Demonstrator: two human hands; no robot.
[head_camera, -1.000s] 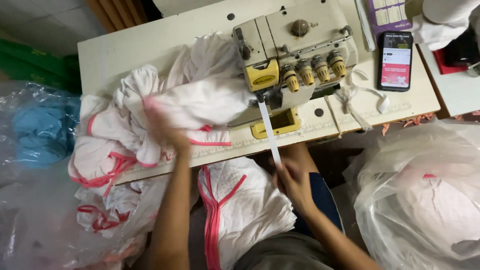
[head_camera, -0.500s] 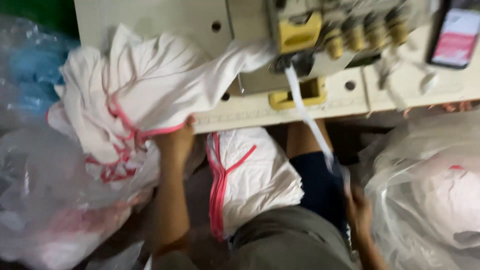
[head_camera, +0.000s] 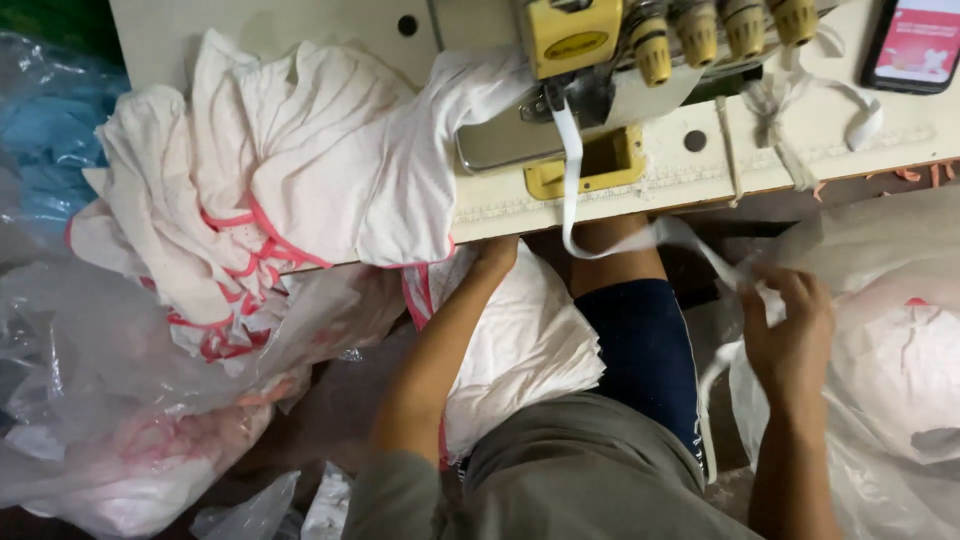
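Head view: left hand (head_camera: 497, 252) under garments (head_camera: 300, 170)

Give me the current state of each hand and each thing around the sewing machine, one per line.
Left hand: at the table's edge, touching the pink-trimmed white garments.
Right hand: fingers closed on the white tape.
White tape: slack, looping down from the sewing machine.
Garments: heaped, hanging over the edge.
Folded white stack: on the lap.
Phone: screen lit.
Clear plastic bag: open beside the right hand.
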